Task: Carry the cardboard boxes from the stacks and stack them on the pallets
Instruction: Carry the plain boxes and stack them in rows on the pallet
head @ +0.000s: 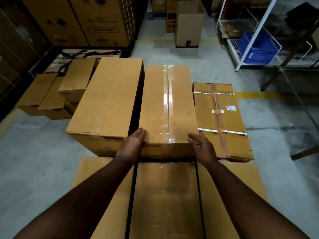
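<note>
A long cardboard box sealed with clear tape (168, 104) lies in the middle of a row of three. My left hand (133, 142) rests with straight fingers on its near left corner. My right hand (201, 144) lies flat against its near right corner. A taller plain box (107, 99) stands to its left. A lower box with white straps and a label (222, 121) lies to its right. Three more boxes (165, 200) lie side by side under my forearms, closest to me.
Several smaller boxes (57, 94) sit at the left on a wooden pallet (60, 59). Tall printed cartons (89, 19) stand behind. An open upright box (189, 26) stands on the concrete floor. A white rack with a blue crate (259, 47) is at the right.
</note>
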Tool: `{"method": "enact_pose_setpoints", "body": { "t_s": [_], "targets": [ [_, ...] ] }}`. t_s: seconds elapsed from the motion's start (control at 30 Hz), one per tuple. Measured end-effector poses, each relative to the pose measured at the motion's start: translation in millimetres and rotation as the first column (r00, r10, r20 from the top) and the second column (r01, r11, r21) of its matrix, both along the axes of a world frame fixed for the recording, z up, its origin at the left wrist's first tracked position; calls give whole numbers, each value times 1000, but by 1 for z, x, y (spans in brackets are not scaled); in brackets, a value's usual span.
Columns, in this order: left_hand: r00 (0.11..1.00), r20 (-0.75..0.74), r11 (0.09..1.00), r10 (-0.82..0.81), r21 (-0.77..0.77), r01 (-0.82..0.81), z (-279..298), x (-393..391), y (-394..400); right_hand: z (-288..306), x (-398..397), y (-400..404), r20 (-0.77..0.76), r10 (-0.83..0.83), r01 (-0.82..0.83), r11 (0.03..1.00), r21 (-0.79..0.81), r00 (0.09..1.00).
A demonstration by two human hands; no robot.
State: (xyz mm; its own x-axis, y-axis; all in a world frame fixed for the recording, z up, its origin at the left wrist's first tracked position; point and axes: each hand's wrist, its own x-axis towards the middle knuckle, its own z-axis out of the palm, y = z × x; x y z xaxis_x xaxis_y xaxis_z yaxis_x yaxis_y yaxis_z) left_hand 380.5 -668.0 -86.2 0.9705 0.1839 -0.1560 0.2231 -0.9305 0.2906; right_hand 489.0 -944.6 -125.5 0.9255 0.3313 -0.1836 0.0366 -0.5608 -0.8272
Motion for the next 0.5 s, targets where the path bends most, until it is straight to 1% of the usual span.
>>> {"method": "enact_pose_setpoints", "body": {
  "t_s": [0.03, 0.07, 0.1, 0.13, 0.17, 0.2, 0.27, 0.37, 0.43, 0.5],
  "targets": [
    [999, 24, 998, -37, 46, 36, 1, 2, -2, -2, -5, 3, 8, 18, -18, 998, -57, 1000],
    [998, 25, 989, -62, 134, 58, 0, 4, -1, -7, -10, 4, 20, 52, -50, 993, -111, 998],
    [998, -8, 971, -60, 231, 60, -1, 8, 2, -11, -14, 5, 38, 81, -74, 985, -153, 996],
    [999, -49, 955, -19, 294, 32, -3, 10, 6, -14, -16, 5, 58, 81, -69, 982, -177, 995],
    [995, -92, 945, 30, 327, 2, -4, 12, 11, -15, -17, 5, 73, 46, -32, 983, -182, 996],
    [991, -120, 943, 61, 333, -18, -7, 13, 16, -15, -16, 7, 82, -6, 20, 984, -178, 997],
    [987, -146, 938, 68, 347, -13, -14, 12, 21, -14, -12, 11, 93, -86, 101, 980, -172, 992],
    [987, -152, 916, 52, 401, 13, -21, 12, 19, -16, -9, 17, 127, -111, 133, 976, -174, 986],
    [986, -158, 915, 51, 404, 18, -21, 10, 18, -16, -11, 20, 137, -119, 141, 976, -165, 983],
    [990, -128, 924, 51, 383, 2, -19, 10, 20, -16, -14, 25, 140, -121, 142, 979, -149, 983]
  ]
}}
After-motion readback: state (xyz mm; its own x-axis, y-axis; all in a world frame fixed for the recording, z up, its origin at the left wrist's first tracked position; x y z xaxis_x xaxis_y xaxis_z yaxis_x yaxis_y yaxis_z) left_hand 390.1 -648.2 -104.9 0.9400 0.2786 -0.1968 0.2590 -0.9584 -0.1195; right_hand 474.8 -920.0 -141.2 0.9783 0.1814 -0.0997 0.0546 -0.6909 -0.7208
